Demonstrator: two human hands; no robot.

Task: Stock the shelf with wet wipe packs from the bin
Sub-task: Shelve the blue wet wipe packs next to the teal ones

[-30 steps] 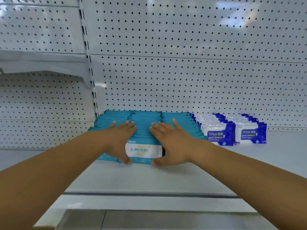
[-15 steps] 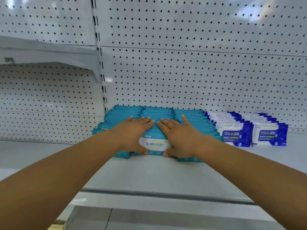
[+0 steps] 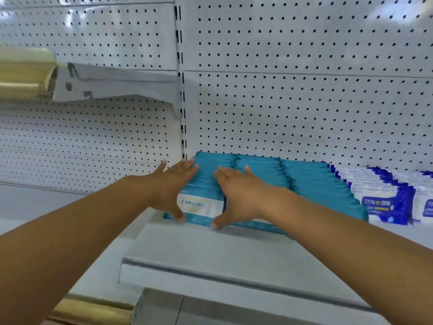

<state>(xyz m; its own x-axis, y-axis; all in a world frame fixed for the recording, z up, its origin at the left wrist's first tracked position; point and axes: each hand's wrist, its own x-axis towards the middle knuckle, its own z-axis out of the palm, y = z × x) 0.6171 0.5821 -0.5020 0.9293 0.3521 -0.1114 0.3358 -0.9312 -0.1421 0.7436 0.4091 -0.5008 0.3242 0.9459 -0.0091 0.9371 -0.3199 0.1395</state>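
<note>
The left forearm (image 3: 82,233) and right forearm (image 3: 351,233) are bare and reach forward, converging toward the middle. The left hand (image 3: 172,191) and right hand (image 3: 242,195) lie palm-down side by side, fingers straight and held together, thumbs spread downward, the two thumb tips apart.

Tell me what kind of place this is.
Most likely a shop aisle, perhaps a supermarket or chemist's. Signs: the pegboard back panel, the metal shelf carrying teal wet wipe packs faced in neat rows, and blue-and-white packs lined up beside them like stock for sale.
</note>
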